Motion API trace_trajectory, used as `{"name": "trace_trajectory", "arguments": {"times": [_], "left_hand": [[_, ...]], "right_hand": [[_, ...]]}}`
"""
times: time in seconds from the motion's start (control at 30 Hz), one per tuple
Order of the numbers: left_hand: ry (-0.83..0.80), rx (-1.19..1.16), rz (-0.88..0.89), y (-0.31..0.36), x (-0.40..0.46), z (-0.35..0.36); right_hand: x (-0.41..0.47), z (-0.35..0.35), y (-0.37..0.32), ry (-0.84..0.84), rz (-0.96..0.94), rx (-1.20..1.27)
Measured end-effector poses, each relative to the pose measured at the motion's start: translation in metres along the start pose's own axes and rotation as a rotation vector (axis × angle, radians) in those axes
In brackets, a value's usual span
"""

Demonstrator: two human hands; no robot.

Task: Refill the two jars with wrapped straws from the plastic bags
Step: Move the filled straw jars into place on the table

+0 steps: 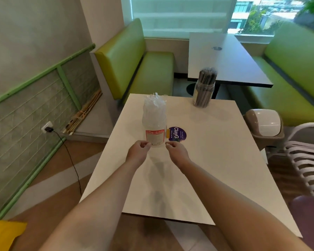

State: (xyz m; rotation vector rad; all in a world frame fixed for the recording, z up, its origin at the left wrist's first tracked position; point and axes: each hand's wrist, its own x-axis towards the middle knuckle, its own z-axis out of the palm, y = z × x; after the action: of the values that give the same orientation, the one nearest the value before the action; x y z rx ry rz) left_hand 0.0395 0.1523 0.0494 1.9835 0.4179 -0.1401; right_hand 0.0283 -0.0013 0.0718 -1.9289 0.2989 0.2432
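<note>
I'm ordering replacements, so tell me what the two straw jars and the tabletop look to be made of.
Near jar: clear and glossy, probably plastic, maybe glass; the white wrapped straws show through its wall.
Far jar: also clear, likely plastic; the dark straws show through and a ridged neck is visible.
Tabletop: smooth white with a soft sheen, seemingly laminate; faint reflections show, and a thin dark edge.

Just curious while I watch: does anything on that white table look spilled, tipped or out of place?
Nothing stands out. The clear jar of white wrapped straws and the clear jar of dark straws both stand upright.
</note>
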Motion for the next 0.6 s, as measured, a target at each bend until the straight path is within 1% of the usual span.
{"name": "trace_trajectory", "arguments": {"times": [0.23,0.47,0.6], "left_hand": [[-0.156,0.092,0.097,-0.003,0.039,-0.046],[-0.238,0.204,0.185,-0.004,0.089,-0.073],[-0.266,0.188,0.227,0.002,0.117,-0.072]], "right_hand": [[0.011,0.045,-0.025,0.160,0.045,0.028],[0.021,0.076,-0.040,0.236,0.081,0.070],[0.034,0.083,-0.045,0.265,0.121,0.097]]}}
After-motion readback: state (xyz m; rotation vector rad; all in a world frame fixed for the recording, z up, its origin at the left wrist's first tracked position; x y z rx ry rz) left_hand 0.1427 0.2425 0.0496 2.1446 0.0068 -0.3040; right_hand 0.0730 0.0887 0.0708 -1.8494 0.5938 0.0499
